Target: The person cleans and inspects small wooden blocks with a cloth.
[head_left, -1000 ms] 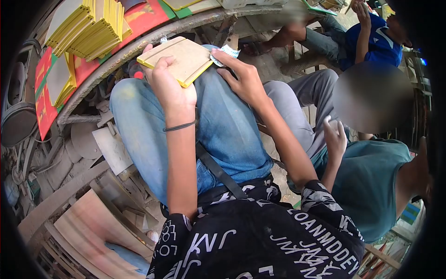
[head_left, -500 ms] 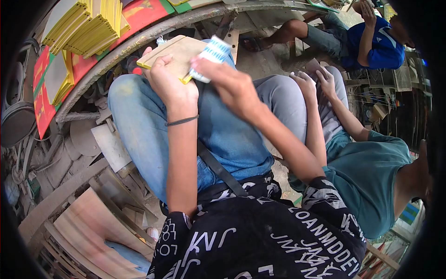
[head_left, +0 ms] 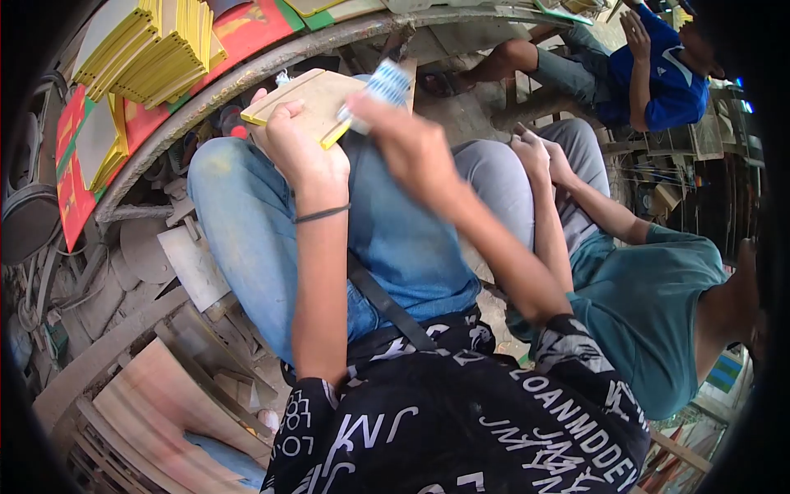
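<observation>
A flat wooden board (head_left: 311,100) with yellow-painted edges is held over my knees. My left hand (head_left: 298,148) grips it from the near left side, thumb on top and fingers underneath. Pinched in my right hand (head_left: 407,148) is a piece of sandpaper (head_left: 385,89), white-backed with blue print and smeared by motion. It overlaps the board's right part and stands out past its edge. A yellow edge of the board shows just left of the right fingertips.
Yellow-edged boards (head_left: 152,58) are stacked on a red and green table top (head_left: 70,193) at the upper left. A person in a green shirt (head_left: 650,288) sits close on my right; another in blue (head_left: 675,86) sits beyond. Curved wooden panels (head_left: 156,395) lie lower left.
My right hand has shifted slightly with the sandpaper, which is now more tilted and blurred. The board has turned a little. The neighbour's hands have come together.
</observation>
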`<state>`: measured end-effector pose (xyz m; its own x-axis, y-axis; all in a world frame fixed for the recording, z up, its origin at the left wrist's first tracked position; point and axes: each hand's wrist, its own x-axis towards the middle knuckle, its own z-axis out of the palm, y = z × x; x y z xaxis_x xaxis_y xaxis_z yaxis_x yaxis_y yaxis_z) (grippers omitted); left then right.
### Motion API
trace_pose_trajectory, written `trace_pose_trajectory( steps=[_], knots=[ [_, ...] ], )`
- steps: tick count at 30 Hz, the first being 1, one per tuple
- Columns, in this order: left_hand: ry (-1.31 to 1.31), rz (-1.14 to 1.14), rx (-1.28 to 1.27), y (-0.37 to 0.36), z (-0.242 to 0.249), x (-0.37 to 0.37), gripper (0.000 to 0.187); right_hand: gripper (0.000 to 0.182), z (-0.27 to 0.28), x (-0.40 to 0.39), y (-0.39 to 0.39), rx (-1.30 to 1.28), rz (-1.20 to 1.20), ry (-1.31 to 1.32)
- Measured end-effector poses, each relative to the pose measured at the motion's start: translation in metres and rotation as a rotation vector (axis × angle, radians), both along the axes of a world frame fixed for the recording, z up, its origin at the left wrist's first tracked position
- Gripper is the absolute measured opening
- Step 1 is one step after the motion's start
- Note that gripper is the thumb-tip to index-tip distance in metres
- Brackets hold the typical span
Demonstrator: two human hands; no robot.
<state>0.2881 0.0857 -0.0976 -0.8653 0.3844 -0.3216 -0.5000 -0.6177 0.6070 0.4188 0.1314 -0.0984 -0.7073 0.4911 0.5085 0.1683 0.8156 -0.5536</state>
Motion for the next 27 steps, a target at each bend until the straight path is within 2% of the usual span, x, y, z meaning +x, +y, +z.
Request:
trace_pose_trajectory(
  steps=[1,2,4,6,8,12,15,18,20,21,26,27],
  knots=[
    [-0.012,-0.062,-0.024,-0.002,0.0,-0.005,0.06,0.046,0.017,-0.006,-0.022,0.011,0.087,0.071],
    [-0.026,-0.13,-0.056,-0.006,0.0,-0.005,0.06,0.047,0.035,-0.004,-0.036,0.03,0.155,0.018],
    [-0.08,-0.135,-0.027,-0.008,-0.005,-0.002,0.06,0.043,0.011,0.0,-0.02,0.024,0.118,0.011],
    [-0.059,-0.06,0.014,-0.005,-0.009,-0.001,0.06,0.039,-0.01,0.005,0.013,0.018,-0.037,-0.014],
    [-0.05,-0.04,0.019,-0.004,-0.002,0.002,0.059,0.037,-0.01,0.004,0.023,0.017,-0.051,0.004],
    [-0.07,-0.094,-0.002,-0.006,0.004,0.001,0.06,0.044,0.035,-0.002,-0.029,0.062,0.156,-0.027],
    [-0.046,-0.055,0.024,-0.006,-0.005,0.002,0.06,0.042,-0.012,0.005,0.01,0.033,-0.009,0.035],
    [-0.033,-0.044,0.01,-0.004,0.0,0.003,0.061,0.041,-0.009,0.004,0.021,0.006,-0.07,-0.013],
    [-0.056,-0.082,0.001,-0.008,0.009,-0.003,0.061,0.041,0.02,-0.003,-0.021,0.038,0.076,0.048],
    [-0.084,-0.132,-0.025,-0.011,0.01,-0.003,0.061,0.042,0.038,0.001,-0.033,0.043,0.154,-0.039],
    [-0.079,-0.072,0.027,-0.006,0.0,0.002,0.062,0.041,-0.016,0.008,0.039,0.061,-0.045,-0.026],
    [-0.047,-0.056,0.019,-0.005,0.003,0.004,0.062,0.041,-0.011,0.007,0.029,0.05,-0.033,-0.045]
  ],
)
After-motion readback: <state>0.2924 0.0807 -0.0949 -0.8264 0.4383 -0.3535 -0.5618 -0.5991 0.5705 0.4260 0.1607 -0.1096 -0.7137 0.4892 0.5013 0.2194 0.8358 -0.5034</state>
